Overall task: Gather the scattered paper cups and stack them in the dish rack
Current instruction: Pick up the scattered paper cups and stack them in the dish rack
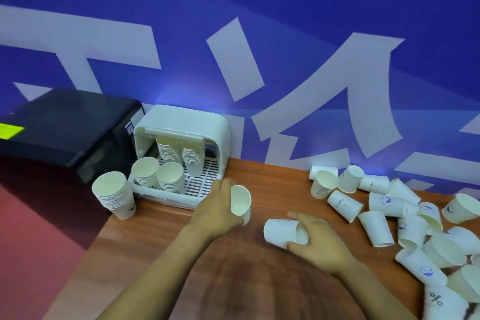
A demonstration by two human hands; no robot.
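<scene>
Holding one cup point(240, 202) upright in my left hand point(218, 209) beside the rack point(181, 127), ready for nesting. My right hand point(318, 243) grips a second cup point(281, 231) on its side (mouth toward palm). Loose cups point(415, 218) lie right, on the table point(155, 241).

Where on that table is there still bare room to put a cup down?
Bare wood shows between the dish rack and the scattered cups along the wall, and at the near edge of the table below the stack of cups standing outside the rack. The right side is crowded with tumbled cups. The rack's grille has a free strip at its right.
</scene>
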